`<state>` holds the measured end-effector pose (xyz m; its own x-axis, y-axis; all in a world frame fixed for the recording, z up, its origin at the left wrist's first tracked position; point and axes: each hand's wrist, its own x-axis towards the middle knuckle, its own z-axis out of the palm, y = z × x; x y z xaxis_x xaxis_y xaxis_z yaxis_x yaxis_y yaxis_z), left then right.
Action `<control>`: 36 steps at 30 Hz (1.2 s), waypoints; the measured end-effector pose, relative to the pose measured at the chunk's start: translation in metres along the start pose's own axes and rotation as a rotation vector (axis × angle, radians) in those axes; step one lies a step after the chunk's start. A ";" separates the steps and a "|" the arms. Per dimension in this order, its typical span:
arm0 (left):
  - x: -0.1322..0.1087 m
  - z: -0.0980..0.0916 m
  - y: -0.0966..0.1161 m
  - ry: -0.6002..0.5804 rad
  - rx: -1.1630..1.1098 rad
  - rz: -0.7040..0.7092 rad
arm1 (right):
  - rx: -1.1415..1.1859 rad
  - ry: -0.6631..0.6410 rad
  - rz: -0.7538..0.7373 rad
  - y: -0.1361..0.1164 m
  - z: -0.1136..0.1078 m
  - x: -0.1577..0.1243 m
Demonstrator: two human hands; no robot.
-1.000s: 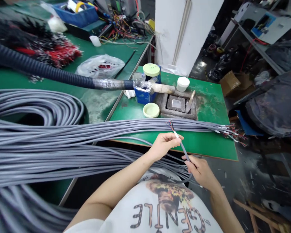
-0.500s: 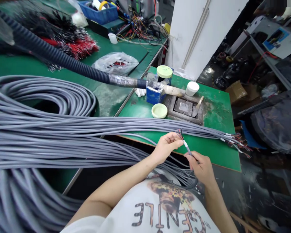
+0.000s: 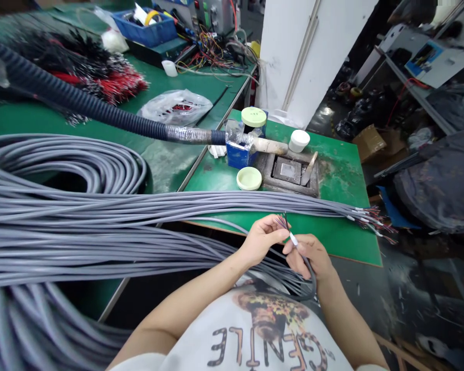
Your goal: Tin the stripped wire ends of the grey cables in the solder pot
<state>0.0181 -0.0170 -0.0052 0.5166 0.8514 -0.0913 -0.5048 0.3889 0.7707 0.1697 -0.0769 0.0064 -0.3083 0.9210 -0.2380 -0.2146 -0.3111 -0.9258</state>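
Between my hands is the end of a grey cable, with a white sleeve around it and thin coloured wires fanning out of the tip. My left hand pinches the wires close to where they leave the sleeve. My right hand grips the cable just below, thumb near the sleeve, and the cable curves down past the palm. Just beyond my hands, a long bundle of grey cables runs across the bench, its stripped ends showing wires at the right.
A solder pot with a scraper on it stands past the bundle, by a pale green lid, a white jar and a blue box. A ribbed hose crosses above coiled cable.
My right hand has slid up the cable towards the sleeve, closer to my left hand, and its fingers have turned. The left hand still pinches the wires. The view has shifted slightly.
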 end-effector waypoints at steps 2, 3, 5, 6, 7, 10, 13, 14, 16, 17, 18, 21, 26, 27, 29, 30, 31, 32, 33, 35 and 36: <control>0.000 -0.005 -0.001 0.120 0.016 0.087 | -0.060 0.141 -0.067 0.004 0.008 0.007; 0.000 -0.008 -0.001 0.177 0.039 0.135 | -0.113 0.200 -0.088 0.004 0.012 0.009; -0.001 -0.012 0.000 0.253 0.096 0.207 | -0.219 0.272 -0.107 0.004 0.019 0.013; -0.001 -0.013 0.001 0.271 0.120 0.228 | -0.262 0.287 -0.112 0.003 0.022 0.014; -0.002 -0.014 0.002 0.281 0.139 0.239 | -0.298 0.292 -0.115 0.002 0.024 0.015; -0.003 -0.015 0.006 0.300 0.173 0.237 | -0.376 0.295 -0.122 0.000 0.029 0.016; -0.003 -0.013 0.010 0.306 0.217 0.251 | -0.420 0.296 -0.126 -0.001 0.031 0.016; -0.003 -0.012 0.012 0.306 0.240 0.262 | -0.427 0.296 -0.128 -0.001 0.032 0.017; -0.003 -0.010 0.017 0.312 0.292 0.284 | -0.440 0.296 -0.131 -0.001 0.032 0.017; -0.003 -0.010 0.019 0.315 0.313 0.290 | -0.449 0.296 -0.131 -0.001 0.033 0.017; -0.002 -0.009 0.021 0.316 0.328 0.293 | -0.459 0.298 -0.132 -0.001 0.033 0.017; -0.002 -0.009 0.026 0.310 0.348 0.284 | -0.494 0.312 -0.131 -0.001 0.035 0.017; -0.001 -0.012 0.028 0.307 0.345 0.268 | -0.518 0.339 -0.129 -0.003 0.038 0.017; -0.001 -0.013 0.028 0.304 0.348 0.271 | -0.519 0.338 -0.129 -0.003 0.038 0.017; -0.001 -0.014 0.029 0.284 0.375 0.293 | -0.515 0.342 -0.130 -0.002 0.038 0.016; -0.002 -0.015 0.030 0.270 0.410 0.313 | -0.501 0.346 -0.125 -0.001 0.037 0.016; -0.003 -0.015 0.031 0.257 0.467 0.342 | -0.468 0.345 -0.110 0.000 0.036 0.017; -0.004 -0.016 0.031 0.241 0.543 0.382 | -0.406 0.333 -0.087 0.001 0.034 0.017; -0.005 -0.016 0.032 0.220 0.631 0.429 | -0.311 0.309 -0.060 0.001 0.033 0.018; -0.009 -0.016 0.032 0.159 0.787 0.536 | -0.066 0.244 -0.014 0.002 0.029 0.021; -0.011 -0.016 0.031 0.122 0.834 0.591 | 0.054 0.214 -0.003 0.002 0.027 0.023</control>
<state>-0.0141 -0.0084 0.0101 0.2439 0.8754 0.4173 0.0096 -0.4324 0.9016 0.1370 -0.0628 0.0066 -0.1053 0.9489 -0.2974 -0.2661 -0.3150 -0.9110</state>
